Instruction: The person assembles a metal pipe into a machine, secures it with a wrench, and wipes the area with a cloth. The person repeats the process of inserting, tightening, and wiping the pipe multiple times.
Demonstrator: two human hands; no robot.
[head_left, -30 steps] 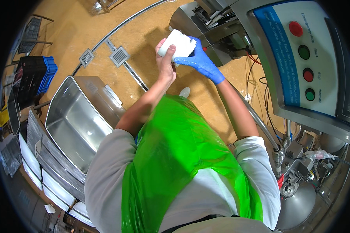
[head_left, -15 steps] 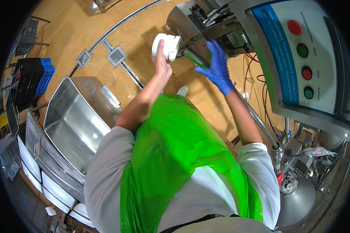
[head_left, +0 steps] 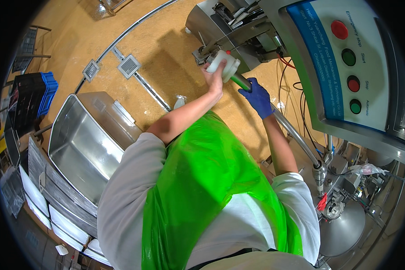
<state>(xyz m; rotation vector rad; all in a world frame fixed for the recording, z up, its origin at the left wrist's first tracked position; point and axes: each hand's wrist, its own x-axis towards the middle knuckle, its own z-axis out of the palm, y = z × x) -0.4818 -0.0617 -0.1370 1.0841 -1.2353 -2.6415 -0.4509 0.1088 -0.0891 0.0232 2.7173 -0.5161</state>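
Beneath us spreads the tan floor (head_left: 166, 27); our green apron (head_left: 207, 175) fills the middle, with a machine's control panel (head_left: 342, 63) to our right. A long steel pipe (head_left: 297, 130) slants across that side. Our blue-gloved right hand (head_left: 258, 96) curls around the pipe near its far end; how firmly it grips, we cannot tell. Our bare left hand (head_left: 215, 82) is closed on a white fitting (head_left: 231, 67), thumb laid along it. The white fitting sits at the pipe's far end, roughly in line with it. We judge that bringing the two together is done, or nearly so. Whether the fitting is seated or merely touching, we cannot tell; with both hands occupied, the joining looks unfinished.
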